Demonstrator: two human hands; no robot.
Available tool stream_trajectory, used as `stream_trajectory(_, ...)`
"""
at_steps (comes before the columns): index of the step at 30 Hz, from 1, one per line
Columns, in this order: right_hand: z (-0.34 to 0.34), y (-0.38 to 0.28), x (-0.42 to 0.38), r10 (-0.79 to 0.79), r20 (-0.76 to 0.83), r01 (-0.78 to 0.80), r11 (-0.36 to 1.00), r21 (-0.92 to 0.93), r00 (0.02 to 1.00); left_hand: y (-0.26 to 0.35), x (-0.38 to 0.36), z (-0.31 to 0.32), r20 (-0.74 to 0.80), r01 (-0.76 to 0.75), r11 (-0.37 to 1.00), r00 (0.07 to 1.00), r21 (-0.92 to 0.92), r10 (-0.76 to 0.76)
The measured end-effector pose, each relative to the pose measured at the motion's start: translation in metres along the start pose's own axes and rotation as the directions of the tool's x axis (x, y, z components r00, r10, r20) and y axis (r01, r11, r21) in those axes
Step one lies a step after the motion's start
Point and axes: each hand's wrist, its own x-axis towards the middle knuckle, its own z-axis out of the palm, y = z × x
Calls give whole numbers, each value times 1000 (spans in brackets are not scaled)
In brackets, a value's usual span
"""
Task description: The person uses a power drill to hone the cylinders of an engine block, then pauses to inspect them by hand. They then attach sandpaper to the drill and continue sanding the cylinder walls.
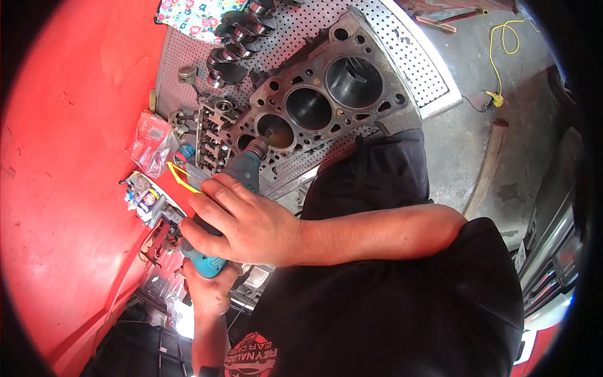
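Note:
A teal and black power drill (242,171) points its chuck (257,146) at one of the round bores of an engine block (320,53). The bit's end sits at that bore (276,133), whose inside looks brownish. My right hand (251,220) reaches across from the right and wraps over the drill's body. Below it, my left hand (210,289) grips the drill's rear or handle end; part of its grip is hidden. The block lies with its bores facing up on a perforated metal bench top (433,81).
Beyond the block lie a crankshaft (235,44), a floral cloth (195,19) and a piston (187,75). A cylinder head (213,135) and a plastic bag (154,141) are on the left. A yellow cord (499,63) and a plank (487,166) lie on the floor; a vehicle (553,264) stands at right.

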Motion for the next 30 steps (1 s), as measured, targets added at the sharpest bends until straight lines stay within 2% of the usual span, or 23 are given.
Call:
stream_trajectory(11,-1,0,1,14,-6,-14,1000,10,1000,-3,3,-2,29,19,999,999,-26,-18)
stream_trajectory(17,0,1,1,7,-5,-7,1000,3,1000,-6,3,-2,-7,16,1000,1000,-22,-16)
stream_trajectory(20,-1,2,1,4,-5,-4,1000,7,1000,-11,3,-9,47,31,999,998,13,-32)
stream_trajectory(30,1,1,1,-4,5,4,1000,1,1000,-3,0,-4,9,20,999,1000,27,-20)
